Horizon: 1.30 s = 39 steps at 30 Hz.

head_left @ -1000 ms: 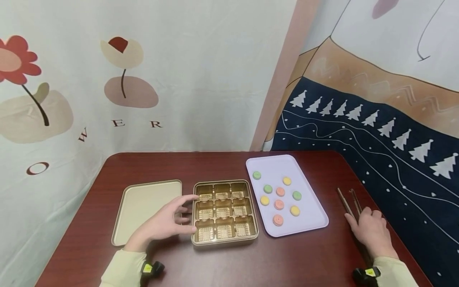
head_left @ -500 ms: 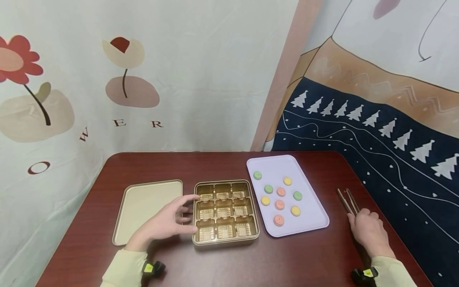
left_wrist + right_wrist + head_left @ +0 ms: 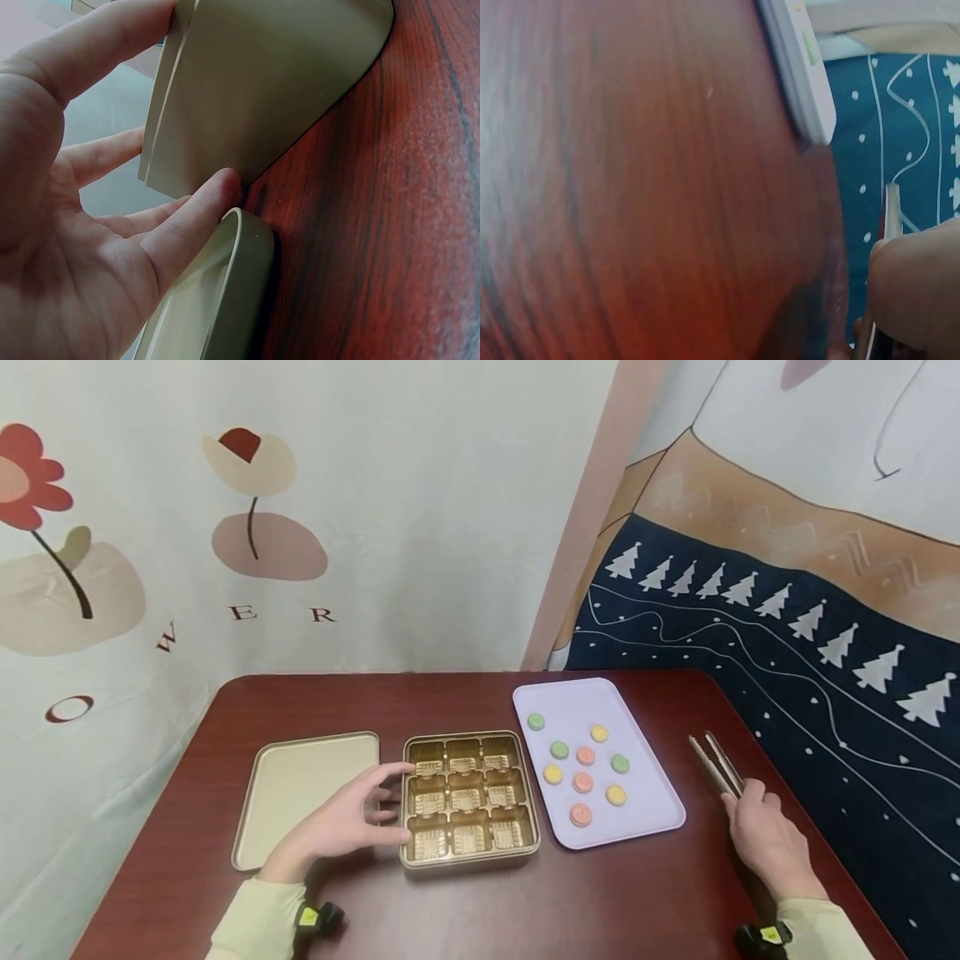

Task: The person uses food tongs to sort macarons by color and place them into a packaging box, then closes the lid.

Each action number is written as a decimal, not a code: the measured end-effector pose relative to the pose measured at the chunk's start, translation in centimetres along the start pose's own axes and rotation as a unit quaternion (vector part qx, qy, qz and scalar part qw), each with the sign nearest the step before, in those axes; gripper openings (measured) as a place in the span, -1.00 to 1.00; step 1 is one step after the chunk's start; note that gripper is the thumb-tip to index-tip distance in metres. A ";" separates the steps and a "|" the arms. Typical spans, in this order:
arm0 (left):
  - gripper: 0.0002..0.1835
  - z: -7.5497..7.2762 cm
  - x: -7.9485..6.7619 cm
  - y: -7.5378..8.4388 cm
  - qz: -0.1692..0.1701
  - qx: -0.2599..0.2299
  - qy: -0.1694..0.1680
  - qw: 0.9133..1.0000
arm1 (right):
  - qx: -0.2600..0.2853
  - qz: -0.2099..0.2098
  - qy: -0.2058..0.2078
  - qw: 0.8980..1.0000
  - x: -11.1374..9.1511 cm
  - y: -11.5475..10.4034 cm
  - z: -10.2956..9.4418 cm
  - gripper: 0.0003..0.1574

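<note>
A gold box [image 3: 470,804] with a moulded insert of square compartments sits mid-table. At its left side is my left hand [image 3: 337,822], thumb and fingers spread, tips touching the outer wall; the left wrist view shows those fingertips against the box's plain side [image 3: 247,82]. My right hand [image 3: 768,839] grips a pair of metal tongs [image 3: 716,764], their tips pointing away from me; in the right wrist view the hand [image 3: 919,289] covers much of them. Left of the tongs, a pale lilac tray [image 3: 652,810] bears several green, yellow and pink macarons [image 3: 582,782].
The box's gold lid [image 3: 292,785] lies at the left, partly behind my left hand and close to the box. The dark red wooden table [image 3: 600,902] ends at a printed cloth backdrop [image 3: 450,527] behind and a navy patterned cloth [image 3: 825,693] at the right.
My right hand has moved the tongs slightly forward and to the left, and their arms have come closer together. The left hand stays at the box. The head view shifts a little.
</note>
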<state>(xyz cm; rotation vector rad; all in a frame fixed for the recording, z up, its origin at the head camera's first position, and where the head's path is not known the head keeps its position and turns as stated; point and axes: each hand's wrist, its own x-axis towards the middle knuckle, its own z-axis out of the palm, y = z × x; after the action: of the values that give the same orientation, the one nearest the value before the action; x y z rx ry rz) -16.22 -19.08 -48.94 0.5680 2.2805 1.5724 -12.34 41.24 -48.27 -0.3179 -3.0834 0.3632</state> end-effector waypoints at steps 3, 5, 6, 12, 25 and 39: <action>0.04 -0.2 0.0 0.1 0.009 -0.003 -0.001 1.000 | -0.003 -0.032 0.020 0.999 -0.1 -1.1 -0.2 -0.39; 0.04 -0.3 0.0 0.1 0.011 -0.005 -0.001 1.000 | -0.009 -0.058 0.031 0.998 -0.2 -1.8 -0.3 -0.39; 0.05 -0.3 0.0 0.1 0.012 -0.006 -0.002 1.000 | -0.012 -0.071 0.035 0.997 -0.3 -2.1 -0.3 -0.40; 0.05 -0.3 0.1 -0.2 0.013 -0.008 -0.006 1.000 | -0.038 -0.141 0.026 0.989 -0.6 -3.6 -0.2 -0.39; 0.04 -0.3 0.1 0.0 0.017 -0.003 -0.002 1.000 | -0.076 -0.202 0.028 0.976 -0.5 -4.9 0.7 -0.38; 0.05 -0.2 -0.1 0.1 0.007 0.004 -0.008 1.000 | -0.084 -0.217 0.035 0.972 -0.2 -4.8 1.6 -0.39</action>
<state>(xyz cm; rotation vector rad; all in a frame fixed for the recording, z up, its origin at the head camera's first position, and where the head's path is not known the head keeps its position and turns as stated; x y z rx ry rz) -16.17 -19.25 -48.84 0.5985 2.2765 1.5594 -13.17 36.30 -48.68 0.3352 -2.9986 0.0746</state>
